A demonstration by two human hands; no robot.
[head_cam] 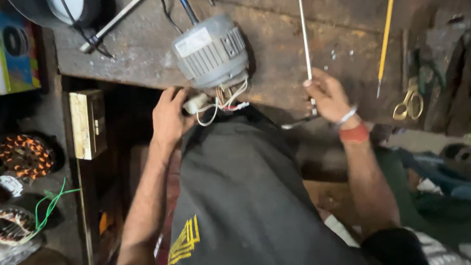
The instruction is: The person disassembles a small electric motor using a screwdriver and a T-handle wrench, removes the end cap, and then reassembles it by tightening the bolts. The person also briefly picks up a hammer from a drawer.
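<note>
at the desk edge, both hands on the job

at the near edge of the worn wooden desk (pixel 295 43) sits the small grey motor (pixel 210 52), its wire end turned toward me so the leads hang within reach. my left hand (pixel 169 115) is curled shut around the white capacitor-like part (pixel 196 103) at the end of those leads, holding it just under the motor so the wires (pixel 226 99) stay slack and don't tug. my right hand (pixel 327 96) is closed around a thin metal rod (pixel 305 43), gripping it low so the long end stands away from me across the desk. i cannot tell what its tip is.

the motor is a ribbed, round-bodied casing, dull silver-grey, with a pale label on top and a dark shaft poking out the far side. red and white leads spill from its lower end.

a yellow-handled screwdriver (pixel 385 38) and yellow-gripped scissors (pixel 408 103) lie off to my right, well apart, left where i can grab them.
</note>
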